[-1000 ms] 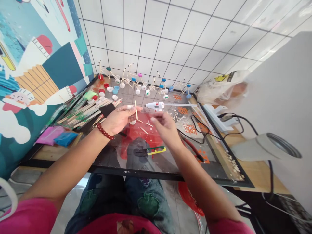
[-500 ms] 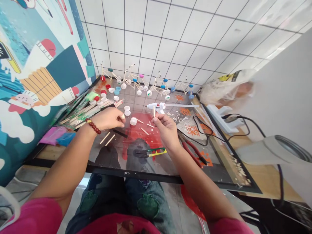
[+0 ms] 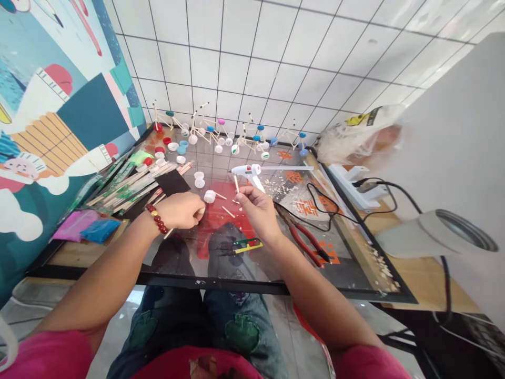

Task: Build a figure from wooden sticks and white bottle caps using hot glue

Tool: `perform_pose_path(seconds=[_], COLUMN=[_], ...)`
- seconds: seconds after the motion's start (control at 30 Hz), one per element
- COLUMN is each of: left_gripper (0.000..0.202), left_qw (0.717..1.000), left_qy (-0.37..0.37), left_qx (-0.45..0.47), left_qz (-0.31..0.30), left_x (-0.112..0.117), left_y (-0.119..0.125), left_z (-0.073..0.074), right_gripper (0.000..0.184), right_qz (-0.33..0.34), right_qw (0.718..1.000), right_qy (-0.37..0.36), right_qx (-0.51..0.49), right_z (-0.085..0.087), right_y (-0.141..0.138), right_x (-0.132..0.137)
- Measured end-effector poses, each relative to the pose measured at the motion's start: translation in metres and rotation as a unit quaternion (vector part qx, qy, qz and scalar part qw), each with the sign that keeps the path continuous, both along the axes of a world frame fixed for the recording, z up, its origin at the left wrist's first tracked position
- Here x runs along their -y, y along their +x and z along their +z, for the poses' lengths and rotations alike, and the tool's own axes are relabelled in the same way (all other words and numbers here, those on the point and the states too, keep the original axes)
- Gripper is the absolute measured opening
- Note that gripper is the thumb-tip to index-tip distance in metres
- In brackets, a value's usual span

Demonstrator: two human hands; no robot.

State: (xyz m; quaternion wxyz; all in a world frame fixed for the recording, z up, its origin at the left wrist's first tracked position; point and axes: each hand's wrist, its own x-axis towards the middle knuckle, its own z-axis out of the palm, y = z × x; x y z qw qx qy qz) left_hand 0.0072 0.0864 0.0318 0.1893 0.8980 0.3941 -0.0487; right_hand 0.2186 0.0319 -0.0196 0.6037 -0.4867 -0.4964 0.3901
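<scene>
My right hand (image 3: 258,210) pinches a short wooden stick (image 3: 236,183) upright between thumb and fingers, in front of the white glue gun (image 3: 252,173). My left hand (image 3: 183,210), with a beaded bracelet at the wrist, is closed low over the table; whatever its fingertips hold is hidden. Under that hand, the end of a wooden stick (image 3: 169,233) peeks out. Between the hands lie white bottle caps (image 3: 210,196) and a loose short stick (image 3: 228,211) on a red patch. Thread snips (image 3: 248,245) with green and yellow handles rest nearer me.
Small stick-and-cap models (image 3: 244,139) line the back by the tiled wall. Bundled sticks (image 3: 122,195) and clay packets (image 3: 100,230) lie left. Red-handled pliers (image 3: 305,237), a black cable (image 3: 331,210), a power strip (image 3: 355,187) and a lamp (image 3: 437,234) occupy the right.
My left hand has moved down toward me, covering the dark strip and most of the two sticks there. My right hand keeps the stick, which leans slightly now. The view has shifted a little.
</scene>
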Motion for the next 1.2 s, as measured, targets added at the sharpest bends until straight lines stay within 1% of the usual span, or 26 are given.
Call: perform_pose_path(seconds=[0.07, 0.17, 0.2, 0.23, 0.27, 0.33, 0.4, 0.47, 0.53, 0.6, 0.63, 0.7, 0.73, 0.77, 0.8, 0.83, 0.87, 0.93, 1.0, 1.03, 1.13, 1.2], left_gripper=[0.008, 0.007, 0.007, 0.007, 0.008, 0.011, 0.013, 0.012, 0.007, 0.01, 0.011, 0.01, 0.009, 0.007, 0.005, 0.007, 0.013, 0.03, 0.042, 0.042, 0.035, 0.03], left_qw=[0.997, 0.978, 0.973, 0.973, 0.978, 0.991, 0.997, 0.996, 0.995, 0.996, 0.997, 0.999, 0.996, 0.987, 0.97, 0.945, 0.914, 0.856, 0.81, 0.79, 0.734, 0.706], left_qy=[-0.017, -0.05, -0.056, -0.062, -0.067, -0.064, -0.039, -0.021, -0.025, -0.026, -0.02, -0.007, -0.011, -0.027, -0.053, -0.086, -0.12, -0.166, -0.194, -0.209, -0.255, -0.277], left_qx=[0.069, 0.193, 0.21, 0.205, 0.176, 0.085, 0.007, -0.038, -0.067, -0.074, -0.063, 0.005, 0.063, 0.133, 0.209, 0.284, 0.349, 0.44, 0.492, 0.511, 0.551, 0.566], left_qz=[0.008, 0.06, 0.076, 0.086, 0.089, 0.082, 0.074, 0.075, 0.068, 0.046, 0.038, 0.043, 0.058, 0.083, 0.111, 0.14, 0.168, 0.215, 0.251, 0.267, 0.305, 0.322], left_x=[0.001, 0.0, 0.0, -0.001, -0.002, -0.003, -0.002, -0.001, 0.001, 0.002, 0.003, 0.004, 0.004, 0.004, 0.004, 0.003, 0.003, 0.001, -0.001, -0.002, -0.002, 0.0], left_y=[0.001, 0.003, 0.002, 0.002, 0.001, -0.001, 0.0, 0.003, 0.005, 0.005, 0.006, 0.006, 0.008, 0.009, 0.011, 0.014, 0.016, 0.02, 0.022, 0.023, 0.025, 0.027], left_z=[0.002, 0.006, 0.007, 0.007, 0.008, 0.009, 0.008, 0.006, 0.003, 0.002, 0.002, 0.002, 0.002, 0.002, 0.001, -0.001, -0.003, -0.008, -0.013, -0.015, -0.015, -0.013], right_gripper=[0.02, 0.018, 0.018, 0.018, 0.018, 0.017, 0.017, 0.017, 0.017, 0.017, 0.017, 0.018, 0.018, 0.018, 0.017, 0.017, 0.016, 0.014, 0.012, 0.012, 0.013, 0.013], right_qz=[0.005, 0.001, -0.002, -0.004, -0.006, -0.005, 0.0, 0.003, 0.002, -0.001, 0.0, 0.0, -0.001, -0.002, -0.005, -0.01, -0.014, -0.02, -0.022, -0.025, -0.038, -0.046], right_qw=[1.0, 0.998, 0.997, 0.997, 0.997, 0.997, 0.997, 0.996, 0.996, 0.995, 0.995, 0.995, 0.995, 0.994, 0.994, 0.993, 0.991, 0.987, 0.98, 0.977, 0.965, 0.957], right_qy=[0.011, 0.026, 0.029, 0.032, 0.035, 0.038, 0.038, 0.037, 0.033, 0.03, 0.029, 0.031, 0.033, 0.036, 0.04, 0.045, 0.051, 0.063, 0.079, 0.087, 0.11, 0.128], right_qx=[0.028, 0.059, 0.065, 0.069, 0.07, 0.071, 0.073, 0.079, 0.088, 0.096, 0.097, 0.098, 0.099, 0.101, 0.106, 0.112, 0.122, 0.147, 0.179, 0.195, 0.234, 0.255], right_z=[0.001, 0.003, 0.002, 0.002, 0.001, -0.001, -0.002, -0.002, -0.002, -0.002, -0.001, -0.001, -0.001, -0.001, -0.001, 0.0, 0.0, 0.001, 0.003, 0.003, 0.004, 0.003], right_y=[0.0, 0.001, 0.001, 0.002, 0.003, 0.005, 0.006, 0.006, 0.005, 0.004, 0.003, 0.002, 0.001, 0.001, 0.001, 0.001, 0.001, 0.0, 0.0, 0.001, 0.001, 0.002], right_x=[0.002, 0.004, 0.004, 0.003, 0.003, 0.001, -0.001, -0.001, -0.001, 0.0, 0.001, 0.002, 0.002, 0.003, 0.003, 0.004, 0.004, 0.006, 0.008, 0.008, 0.01, 0.01])
